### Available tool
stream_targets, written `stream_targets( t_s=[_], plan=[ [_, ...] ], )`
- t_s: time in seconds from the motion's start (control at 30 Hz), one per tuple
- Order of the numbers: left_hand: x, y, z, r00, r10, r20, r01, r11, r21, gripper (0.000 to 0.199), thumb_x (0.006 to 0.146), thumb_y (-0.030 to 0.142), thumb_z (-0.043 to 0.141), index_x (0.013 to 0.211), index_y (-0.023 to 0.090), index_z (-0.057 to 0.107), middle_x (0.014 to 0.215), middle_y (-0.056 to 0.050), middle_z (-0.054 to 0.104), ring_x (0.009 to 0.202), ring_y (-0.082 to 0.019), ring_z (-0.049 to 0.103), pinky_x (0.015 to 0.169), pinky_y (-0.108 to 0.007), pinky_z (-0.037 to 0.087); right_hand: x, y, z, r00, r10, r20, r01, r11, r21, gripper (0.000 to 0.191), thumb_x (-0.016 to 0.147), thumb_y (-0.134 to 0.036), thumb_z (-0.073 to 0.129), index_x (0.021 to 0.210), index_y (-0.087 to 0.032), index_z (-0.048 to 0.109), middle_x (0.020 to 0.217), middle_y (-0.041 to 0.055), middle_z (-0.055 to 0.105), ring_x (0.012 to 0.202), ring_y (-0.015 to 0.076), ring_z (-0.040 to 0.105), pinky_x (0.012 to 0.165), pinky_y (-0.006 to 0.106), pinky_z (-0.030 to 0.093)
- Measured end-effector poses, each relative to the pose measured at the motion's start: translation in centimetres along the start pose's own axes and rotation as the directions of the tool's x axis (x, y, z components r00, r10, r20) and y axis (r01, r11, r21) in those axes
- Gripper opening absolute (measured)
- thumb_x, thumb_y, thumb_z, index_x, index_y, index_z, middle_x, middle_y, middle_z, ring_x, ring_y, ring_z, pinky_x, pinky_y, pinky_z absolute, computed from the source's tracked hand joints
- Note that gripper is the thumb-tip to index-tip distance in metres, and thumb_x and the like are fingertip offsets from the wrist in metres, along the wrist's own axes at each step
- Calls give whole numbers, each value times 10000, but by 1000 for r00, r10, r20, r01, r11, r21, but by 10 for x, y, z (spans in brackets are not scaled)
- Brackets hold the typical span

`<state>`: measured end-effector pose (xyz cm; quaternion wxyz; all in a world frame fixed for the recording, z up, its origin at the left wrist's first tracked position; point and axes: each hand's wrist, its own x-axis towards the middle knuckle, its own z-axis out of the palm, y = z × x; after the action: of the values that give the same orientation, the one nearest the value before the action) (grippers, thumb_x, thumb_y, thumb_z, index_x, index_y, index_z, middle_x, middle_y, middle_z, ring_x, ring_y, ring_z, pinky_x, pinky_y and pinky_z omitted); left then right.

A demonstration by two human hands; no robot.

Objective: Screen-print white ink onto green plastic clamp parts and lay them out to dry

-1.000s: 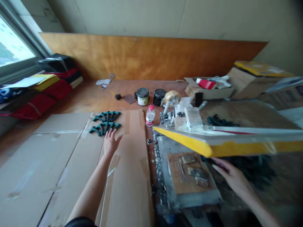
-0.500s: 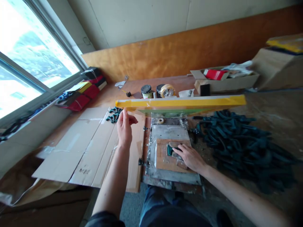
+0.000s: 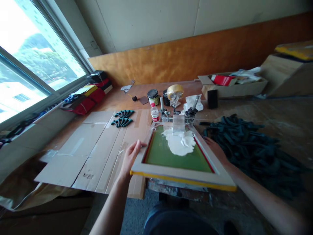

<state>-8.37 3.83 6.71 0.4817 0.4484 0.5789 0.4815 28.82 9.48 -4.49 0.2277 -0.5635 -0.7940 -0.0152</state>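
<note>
A screen printing frame (image 3: 183, 174), grey with yellow tape along its front edge, lies lowered in front of me. White ink (image 3: 179, 147) is pooled on its green mesh (image 3: 156, 151), below a broad blade (image 3: 178, 124) near the far end. My left hand (image 3: 133, 153) is at the frame's left side, fingers curled against its edge. My right hand (image 3: 216, 148) is beyond the right side, next to a pile of dark green curved pieces (image 3: 246, 147); its fingers are partly hidden and blurred. Several like pieces (image 3: 122, 122) lie in two rows on the cardboard (image 3: 97, 147).
Behind the frame stand a bottle with a pink cap (image 3: 155, 114), an ink can (image 3: 153, 96) and a tape roll (image 3: 175, 91). An open carton (image 3: 237, 86) is at the back right. Red and black boxes (image 3: 85, 101) line the window side.
The frame has swung down from its raised position, covering the board and base plate. My left hand came down with it. My right hand left the green piece on the board and moved right towards the pile.
</note>
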Motion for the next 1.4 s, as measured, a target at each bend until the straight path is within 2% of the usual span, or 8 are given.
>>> stream_targets(
  t_s=[0.17,0.33,0.47,0.63,0.77,1.0,1.2,1.4],
  plan=[
    [-14,-95,1,986,-126,112,108,982,156,686,757,584,600,1293,162,529,587,52,509,535,-107,474,515,-207,361,50,-27,-34,995,-34,-93,33,999,-19,435,883,-413,529,1241,-169,561,1249,130,565,1125,278,529,940,416,460],
    [-1,-142,5,986,-135,99,92,930,357,657,847,486,506,1428,211,369,674,33,568,634,-139,552,597,-233,405,82,-91,-19,969,-159,189,183,977,-112,280,768,-264,699,1021,-179,616,1031,96,627,993,253,557,849,351,471],
    [1,-148,3,984,-120,134,60,921,386,602,862,482,465,1398,214,415,751,8,615,689,-157,589,649,-249,430,73,-93,-11,924,-78,375,126,986,-106,91,815,-272,652,857,-196,624,875,52,673,846,195,614,729,260,458],
    [1,-150,3,985,-119,128,57,909,412,578,858,506,451,1361,223,464,767,-4,638,703,-178,611,661,-262,438,53,-90,-13,965,33,261,35,967,-251,83,851,-264,587,819,-190,608,849,71,665,820,198,614,688,259,440],
    [1,-154,4,984,-121,127,57,904,423,571,863,507,439,1359,223,465,771,-11,651,725,-188,627,666,-265,444,26,-103,-6,959,-126,252,177,966,-190,126,820,-100,498,777,-178,587,805,70,632,818,196,570,718,278,430],
    [0,-153,4,986,-129,107,64,880,471,549,874,505,430,1350,237,479,833,-26,677,757,-195,637,673,-270,438,6,-96,-31,737,-525,425,515,844,150,192,800,-62,461,807,-188,606,807,37,626,816,182,541,681,272,417],
    [-3,-144,5,989,-115,92,63,895,442,555,861,493,454,1321,189,513,772,-21,669,719,-190,627,650,-265,432,12,-101,-20,864,-421,275,420,905,66,236,804,-54,443,871,-171,636,856,67,635,863,200,553,717,291,447],
    [-5,-134,7,989,-144,27,126,927,353,576,796,527,530,1258,187,580,685,-1,652,643,-178,606,589,-251,427,-4,-95,-23,810,-512,285,479,859,180,223,872,-132,462,970,-195,652,910,60,653,868,181,579,760,282,474]
  ],
)
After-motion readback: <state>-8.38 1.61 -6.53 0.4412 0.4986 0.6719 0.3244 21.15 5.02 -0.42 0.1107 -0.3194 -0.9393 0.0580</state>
